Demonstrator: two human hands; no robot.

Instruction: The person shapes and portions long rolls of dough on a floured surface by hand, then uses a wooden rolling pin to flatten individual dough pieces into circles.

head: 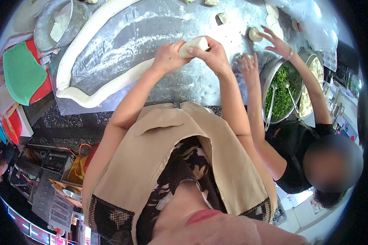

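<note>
My left hand (170,57) is closed around a thick rope of white dough (118,80) near its end, above the floured metal worktop (171,87). The cut end of the dough sticks out between my hands, and my right hand (215,58) grips it with the thumb on top. Behind my left wrist and forearm, part of the rope is hidden; to the left it lies bent on the metal. Its far end touches the lower end of a second long dough length (86,38), which curves up to the top edge. Whether the two are joined I cannot tell.
At the right, a co-worker's hands (274,43) are near a dough ball (255,34). A steel bowl of chopped greens (277,98) with spoons stands beside a tray of pale pieces (313,70). Flat dough rounds (273,20) lie behind. A metal flour bowl (75,26) stands upper left.
</note>
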